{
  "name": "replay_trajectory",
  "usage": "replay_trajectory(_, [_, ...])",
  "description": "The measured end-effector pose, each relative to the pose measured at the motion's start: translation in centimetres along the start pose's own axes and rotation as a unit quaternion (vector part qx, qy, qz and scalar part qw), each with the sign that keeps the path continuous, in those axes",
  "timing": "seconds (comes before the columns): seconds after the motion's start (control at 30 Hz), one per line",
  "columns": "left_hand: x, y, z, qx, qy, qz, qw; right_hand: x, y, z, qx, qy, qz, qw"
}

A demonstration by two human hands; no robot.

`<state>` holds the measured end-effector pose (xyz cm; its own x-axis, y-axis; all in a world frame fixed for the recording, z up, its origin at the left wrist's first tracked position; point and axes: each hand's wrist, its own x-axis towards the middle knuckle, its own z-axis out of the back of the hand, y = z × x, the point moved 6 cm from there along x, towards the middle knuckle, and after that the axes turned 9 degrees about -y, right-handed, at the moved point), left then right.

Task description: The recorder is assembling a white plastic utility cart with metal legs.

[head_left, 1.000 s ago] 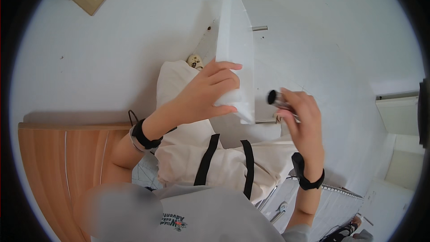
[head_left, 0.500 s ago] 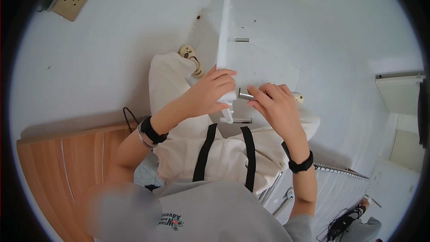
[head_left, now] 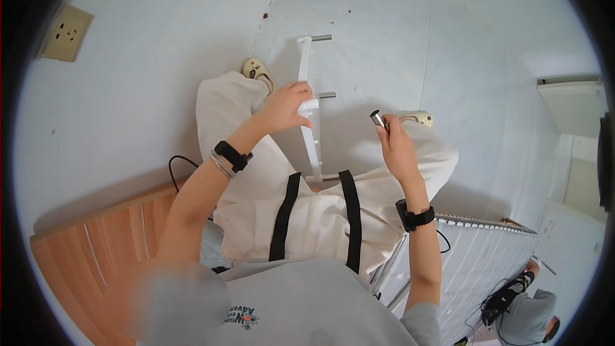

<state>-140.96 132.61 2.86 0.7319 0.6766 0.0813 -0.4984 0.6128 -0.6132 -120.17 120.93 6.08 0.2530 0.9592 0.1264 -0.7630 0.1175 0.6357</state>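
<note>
Between my legs a long white frame (head_left: 303, 65) stands on edge, with short metal tubes (head_left: 322, 38) sticking out to its right. My left hand (head_left: 287, 106) grips the frame near its middle, thumb on the near side and fingers over the far side. A white stub (head_left: 309, 105) shows beside those fingers, pointing right. Over by my right knee, my right hand (head_left: 400, 148) is closed around a shiny metal tube (head_left: 377, 118), whose dark end points up and left. That tube is apart from the frame. The part inside my palm is hidden.
A wood-coloured panelled piece of furniture (head_left: 102, 247) lies at the near left. A beige wall socket (head_left: 66, 32) is at the far left. White corrugated panelling (head_left: 477, 263) runs along the near right, with another person (head_left: 528, 314) beyond it. A white cabinet (head_left: 572, 107) is at the right.
My right hand has drawn back to the right with the metal tube, away from the frame. The tube now tilts upward. My left hand has shifted slightly left with the frame.
</note>
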Motion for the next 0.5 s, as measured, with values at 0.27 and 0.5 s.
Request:
replay_trajectory(0.27, [3.9,3.9,1.1,0.001,-0.085,0.043,0.995,-0.5,-3.0,-3.7,0.017,0.136,-0.044,0.99])
replay_trajectory(0.5, [6.6,6.2,3.0,0.021,-0.081,0.125,0.989,0.0,-6.6,-7.5,0.01,0.191,-0.038,0.981])
